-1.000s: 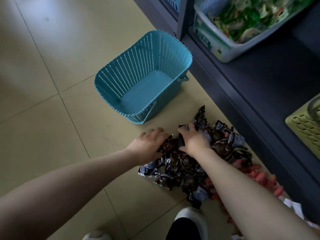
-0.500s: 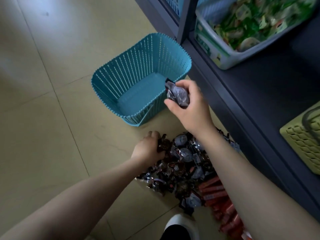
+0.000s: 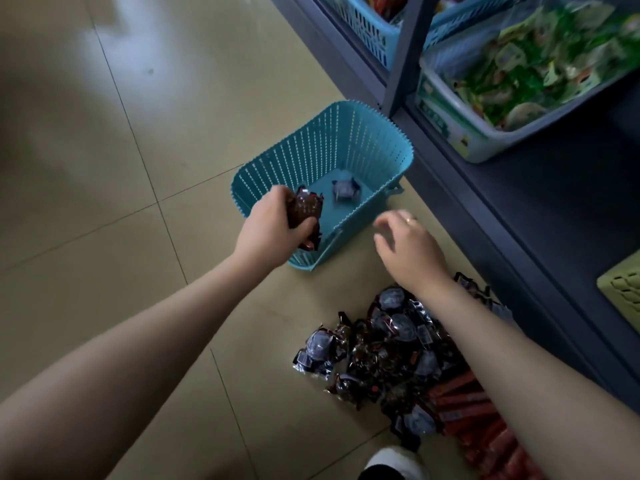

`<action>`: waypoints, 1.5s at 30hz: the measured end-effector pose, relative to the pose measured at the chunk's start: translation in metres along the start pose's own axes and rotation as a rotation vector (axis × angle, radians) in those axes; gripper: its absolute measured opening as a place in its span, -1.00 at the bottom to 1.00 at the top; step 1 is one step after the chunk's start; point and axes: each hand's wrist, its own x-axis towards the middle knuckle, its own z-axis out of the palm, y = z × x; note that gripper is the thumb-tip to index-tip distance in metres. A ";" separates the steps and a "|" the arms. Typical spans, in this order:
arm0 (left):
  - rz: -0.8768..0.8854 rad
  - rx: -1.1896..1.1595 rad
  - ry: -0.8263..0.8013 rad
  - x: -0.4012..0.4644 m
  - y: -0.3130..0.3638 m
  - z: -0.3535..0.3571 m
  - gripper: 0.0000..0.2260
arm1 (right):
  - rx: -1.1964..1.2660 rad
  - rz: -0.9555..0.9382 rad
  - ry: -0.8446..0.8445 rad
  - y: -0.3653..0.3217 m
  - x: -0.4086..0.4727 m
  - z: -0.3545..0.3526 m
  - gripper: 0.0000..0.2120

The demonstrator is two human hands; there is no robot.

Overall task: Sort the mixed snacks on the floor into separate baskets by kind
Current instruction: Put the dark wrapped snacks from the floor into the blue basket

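A teal slatted basket (image 3: pixel 349 140) stands on the tiled floor. One grey-blue snack packet (image 3: pixel 344 190) lies on its bottom. My left hand (image 3: pixel 268 230) is over the basket's near left rim, shut on dark brown snack packets (image 3: pixel 306 211). My right hand (image 3: pixel 410 249) hovers just right of the basket with fingers spread and nothing in it. Below it on the floor lies a pile of dark snack packets (image 3: pixel 384 351), mixed with red stick-shaped snacks (image 3: pixel 464 407) at the lower right.
A dark shelf unit (image 3: pixel 540 216) runs along the right. It carries a pale tub of green packets (image 3: pixel 450 116), a blue basket (image 3: pixel 367 26) and a yellow-green basket (image 3: pixel 623 285). My white shoe (image 3: pixel 394 464) is at the bottom edge.
My right hand let its packet go into the basket and drew back to the right, empty. My left hand lifted dark packets from the pile up to the basket's rim.
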 end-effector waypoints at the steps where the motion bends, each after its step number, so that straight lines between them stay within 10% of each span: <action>1: -0.022 0.121 -0.063 0.004 -0.004 0.008 -0.60 | -0.060 0.053 -0.083 0.015 -0.008 0.004 -0.79; 16: 0.458 0.308 -0.046 -0.049 -0.028 0.043 -0.55 | -0.576 0.000 -0.701 0.072 -0.049 0.045 -0.48; 21: 0.860 0.376 0.124 -0.070 -0.038 0.057 -0.57 | -0.599 -0.044 -0.896 0.061 -0.044 0.054 -0.37; 24: 0.951 0.434 -0.089 -0.089 -0.052 0.084 -0.61 | -0.668 -0.029 -0.946 0.056 -0.038 0.052 -0.24; 27: 0.587 0.446 -0.426 -0.100 -0.065 0.107 -0.55 | -0.706 0.061 -0.978 0.054 -0.040 0.054 -0.06; 31: 0.265 0.573 -0.633 -0.100 -0.079 0.128 -0.30 | -0.704 0.153 -0.909 0.052 -0.044 0.061 0.01; 38: 0.180 0.490 -0.594 -0.099 -0.082 0.138 -0.45 | -0.622 0.096 -0.640 0.063 -0.066 0.066 -0.48; 45: 0.545 -0.033 -0.299 -0.101 -0.036 0.059 -0.46 | -0.006 0.186 -0.135 0.051 -0.061 0.019 -0.49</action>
